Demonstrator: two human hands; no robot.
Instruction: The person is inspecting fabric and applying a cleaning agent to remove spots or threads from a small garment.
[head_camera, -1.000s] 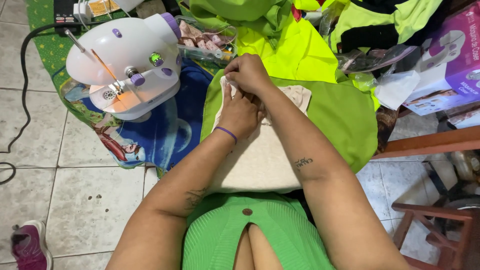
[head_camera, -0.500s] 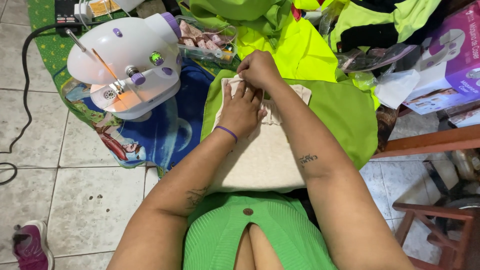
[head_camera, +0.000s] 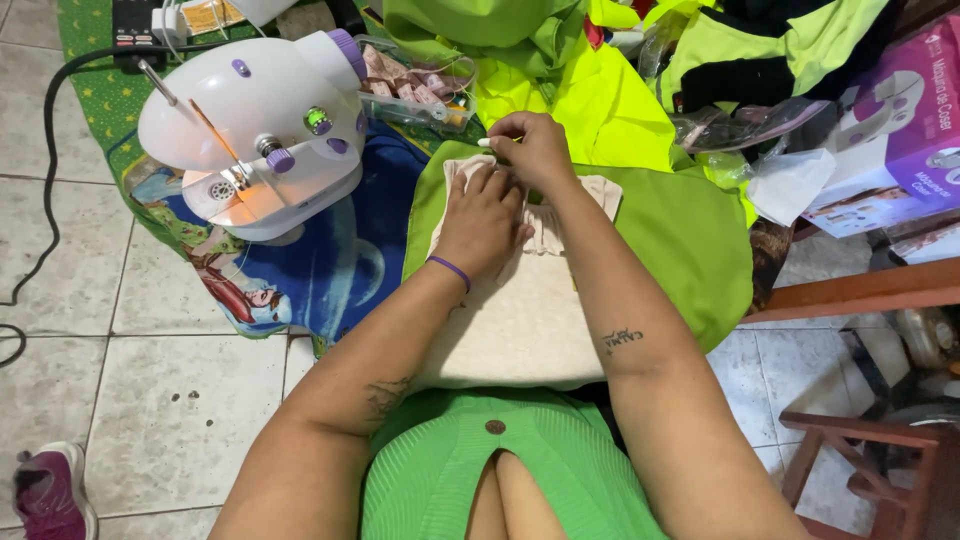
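Head view: the left hand (head_camera: 480, 222) lies flat, fingers spread narrow, pressing the cream cloth (head_camera: 525, 320) near its far edge. The right hand (head_camera: 535, 148) is pinched shut on a small white thing (head_camera: 484, 143) — too small to name — just above that far edge. The cloth lies on a green cloth (head_camera: 690, 240) spread across the lap.

Since half a second ago the right hand has lifted off the cloth's edge and away from the left, with the white thing now showing between its fingertips; the left has shifted little. I judge that the work at the edge has moved from pressing to pulling something out or up — perhaps a thread or pin.

Count: 2 hands, 1 cream cloth, 1 green cloth under it, 1 white sewing machine (head_camera: 255, 130) at the left of the patterned mat (head_camera: 320, 270), 1 clear box (head_camera: 415, 90) behind it, 1 purple carton (head_camera: 900, 130) at the right.
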